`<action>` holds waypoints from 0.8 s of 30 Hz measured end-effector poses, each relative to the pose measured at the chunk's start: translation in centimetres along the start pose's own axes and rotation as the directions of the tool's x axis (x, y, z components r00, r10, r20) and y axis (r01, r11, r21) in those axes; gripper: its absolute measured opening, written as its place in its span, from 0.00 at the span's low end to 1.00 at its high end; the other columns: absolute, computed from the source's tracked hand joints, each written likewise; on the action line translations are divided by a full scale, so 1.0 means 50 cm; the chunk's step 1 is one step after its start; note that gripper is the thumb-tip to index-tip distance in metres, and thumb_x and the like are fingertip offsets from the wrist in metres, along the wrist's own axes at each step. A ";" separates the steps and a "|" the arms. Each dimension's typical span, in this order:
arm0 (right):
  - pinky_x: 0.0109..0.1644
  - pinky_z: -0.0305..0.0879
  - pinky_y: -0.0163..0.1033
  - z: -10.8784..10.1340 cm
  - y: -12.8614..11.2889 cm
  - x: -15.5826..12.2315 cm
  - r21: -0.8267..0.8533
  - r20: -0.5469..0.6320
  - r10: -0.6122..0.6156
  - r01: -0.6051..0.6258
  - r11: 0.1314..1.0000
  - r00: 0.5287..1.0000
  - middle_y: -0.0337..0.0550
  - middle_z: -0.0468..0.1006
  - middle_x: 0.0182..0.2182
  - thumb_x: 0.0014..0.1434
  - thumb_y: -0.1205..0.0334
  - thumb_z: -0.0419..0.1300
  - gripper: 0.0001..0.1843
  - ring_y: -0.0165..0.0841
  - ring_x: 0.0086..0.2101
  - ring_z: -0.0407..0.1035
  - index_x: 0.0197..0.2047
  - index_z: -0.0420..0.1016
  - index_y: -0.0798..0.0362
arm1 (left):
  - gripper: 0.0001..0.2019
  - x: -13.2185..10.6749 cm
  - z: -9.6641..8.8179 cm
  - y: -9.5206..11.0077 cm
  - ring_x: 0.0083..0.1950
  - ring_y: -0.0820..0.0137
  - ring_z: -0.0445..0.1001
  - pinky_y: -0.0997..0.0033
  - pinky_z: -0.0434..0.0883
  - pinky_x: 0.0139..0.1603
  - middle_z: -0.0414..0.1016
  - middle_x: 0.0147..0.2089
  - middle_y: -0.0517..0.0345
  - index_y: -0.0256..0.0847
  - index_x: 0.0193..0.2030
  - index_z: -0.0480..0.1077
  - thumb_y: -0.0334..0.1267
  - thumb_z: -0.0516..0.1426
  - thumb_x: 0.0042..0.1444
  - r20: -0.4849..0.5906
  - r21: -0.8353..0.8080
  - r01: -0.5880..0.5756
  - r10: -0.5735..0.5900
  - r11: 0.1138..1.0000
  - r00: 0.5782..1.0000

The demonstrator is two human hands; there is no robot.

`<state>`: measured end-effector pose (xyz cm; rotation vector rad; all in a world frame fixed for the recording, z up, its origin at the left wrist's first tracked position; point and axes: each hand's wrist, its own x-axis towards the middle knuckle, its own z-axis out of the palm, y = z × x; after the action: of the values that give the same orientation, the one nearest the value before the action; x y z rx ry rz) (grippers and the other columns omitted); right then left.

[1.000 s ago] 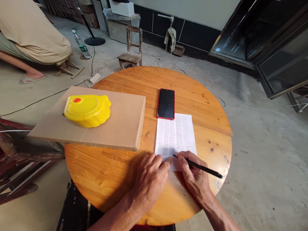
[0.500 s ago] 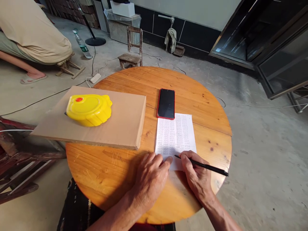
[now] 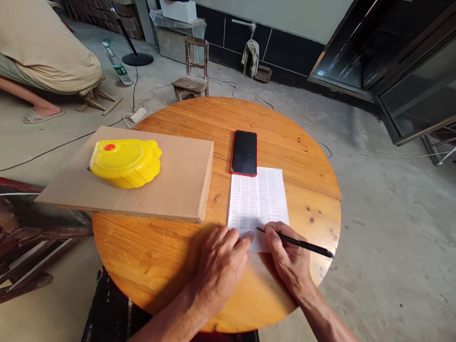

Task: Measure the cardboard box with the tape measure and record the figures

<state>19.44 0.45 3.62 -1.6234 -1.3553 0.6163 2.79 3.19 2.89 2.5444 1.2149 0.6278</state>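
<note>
A black pen (image 3: 307,244) is gripped in my right hand (image 3: 290,256), its tip at the lower rows of writing on a white sheet of paper (image 3: 265,190). Handwritten rows of characters fill most of that sheet. My left hand (image 3: 224,261) rests on the table beside the sheet's lower left corner, its thumb on the paper and its fingers slightly bent, with nothing held. A phone (image 3: 244,153) in a red case lies screen up over the paper's top edge.
The round wooden table (image 3: 292,142) carries a cardboard box (image 3: 185,180) at left, with a yellow plastic object (image 3: 126,162) on top. Beyond stand a small wooden chair (image 3: 192,85) and a water bottle (image 3: 119,66). Someone's leg and sandalled foot (image 3: 42,111) show at far left.
The whole view has shifted slightly, so things sit a little further left. The pen's tip stays near the same lower row, and both hands hold nearly the same pose.
</note>
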 end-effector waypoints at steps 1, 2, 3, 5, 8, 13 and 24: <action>0.31 0.64 0.33 0.000 -0.001 0.000 -0.005 -0.001 0.001 -0.001 1.000 1.000 0.37 0.75 0.26 0.65 0.61 0.56 0.11 0.30 0.27 0.67 0.31 0.75 0.51 | 0.14 0.000 0.000 0.000 0.35 0.63 0.68 0.62 0.65 0.36 0.71 0.32 0.58 0.43 0.49 0.74 0.27 0.56 0.59 0.001 -0.004 -0.003 0.003 1.000 1.000; 0.31 0.64 0.33 0.000 -0.001 0.001 -0.010 -0.002 0.003 -0.003 1.000 1.000 0.38 0.75 0.26 0.65 0.61 0.56 0.11 0.31 0.27 0.67 0.31 0.75 0.52 | 0.14 0.000 -0.001 -0.001 0.35 0.63 0.68 0.62 0.65 0.36 0.71 0.32 0.58 0.43 0.49 0.74 0.27 0.56 0.59 0.000 -0.007 -0.005 0.005 1.000 1.000; 0.31 0.64 0.33 0.000 -0.002 0.002 -0.014 -0.003 0.003 -0.003 1.000 1.000 0.38 0.76 0.26 0.65 0.61 0.56 0.11 0.31 0.27 0.68 0.31 0.75 0.52 | 0.14 0.001 -0.001 -0.001 0.35 0.64 0.68 0.62 0.65 0.35 0.71 0.32 0.58 0.43 0.49 0.74 0.27 0.56 0.59 -0.002 -0.007 -0.007 0.007 1.000 1.000; 0.31 0.64 0.34 0.001 -0.002 0.003 -0.022 -0.005 0.001 -0.001 1.000 1.000 0.38 0.76 0.26 0.65 0.61 0.56 0.12 0.31 0.27 0.68 0.31 0.75 0.52 | 0.14 0.002 -0.002 -0.002 0.34 0.64 0.68 0.62 0.65 0.35 0.71 0.32 0.58 0.43 0.49 0.74 0.27 0.56 0.59 -0.006 -0.004 -0.006 0.006 1.000 1.000; 0.31 0.65 0.34 0.003 -0.003 0.003 -0.023 0.006 0.004 -0.004 1.000 1.000 0.39 0.76 0.26 0.65 0.61 0.56 0.11 0.31 0.27 0.68 0.31 0.75 0.52 | 0.13 0.003 -0.002 -0.001 0.34 0.64 0.68 0.62 0.66 0.35 0.71 0.32 0.58 0.43 0.49 0.74 0.27 0.56 0.59 -0.012 -0.002 -0.006 0.006 1.000 1.000; 0.32 0.65 0.35 0.005 -0.002 0.002 -0.026 0.015 -0.005 0.005 1.000 1.000 0.39 0.77 0.26 0.66 0.61 0.56 0.12 0.32 0.28 0.69 0.31 0.75 0.52 | 0.14 0.001 -0.002 0.000 0.34 0.64 0.68 0.62 0.65 0.36 0.71 0.32 0.58 0.44 0.48 0.74 0.26 0.56 0.59 -0.002 0.002 0.003 -0.003 1.000 1.000; 0.28 0.62 0.34 0.002 -0.007 0.003 -0.045 0.021 -0.020 0.020 0.999 1.000 0.37 0.72 0.23 0.64 0.62 0.55 0.11 0.30 0.24 0.65 0.30 0.74 0.52 | 0.14 0.000 -0.001 0.002 0.35 0.63 0.68 0.61 0.65 0.36 0.71 0.32 0.58 0.43 0.48 0.75 0.27 0.56 0.59 0.018 -0.002 0.006 -0.005 1.000 1.000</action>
<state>19.24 0.63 3.92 -1.6415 -1.4079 0.5959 2.81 3.14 2.99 2.5390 1.2144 0.6028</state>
